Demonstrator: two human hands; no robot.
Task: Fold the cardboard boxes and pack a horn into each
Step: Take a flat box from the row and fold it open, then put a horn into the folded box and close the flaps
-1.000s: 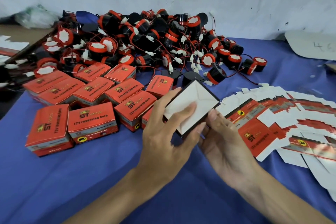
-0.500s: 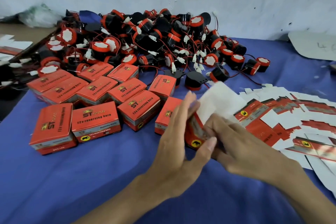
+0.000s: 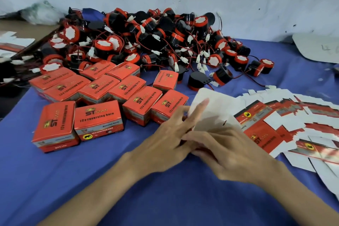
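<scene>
Folded boxes left, flat blanks right, horns behind.

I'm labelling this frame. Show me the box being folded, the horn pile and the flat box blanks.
box being folded [image 3: 218, 108], head view, white inner panel.
horn pile [image 3: 132, 58], head view, one horn's white cap.
flat box blanks [image 3: 262, 134], head view, red printed face.

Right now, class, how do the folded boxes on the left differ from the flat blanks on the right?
The folded boxes stand closed and three-dimensional; the flat blanks lie fanned and overlapping. The folded boxes show only printed faces; the flat blanks also show plain white card. Both carry red ST print.
</scene>
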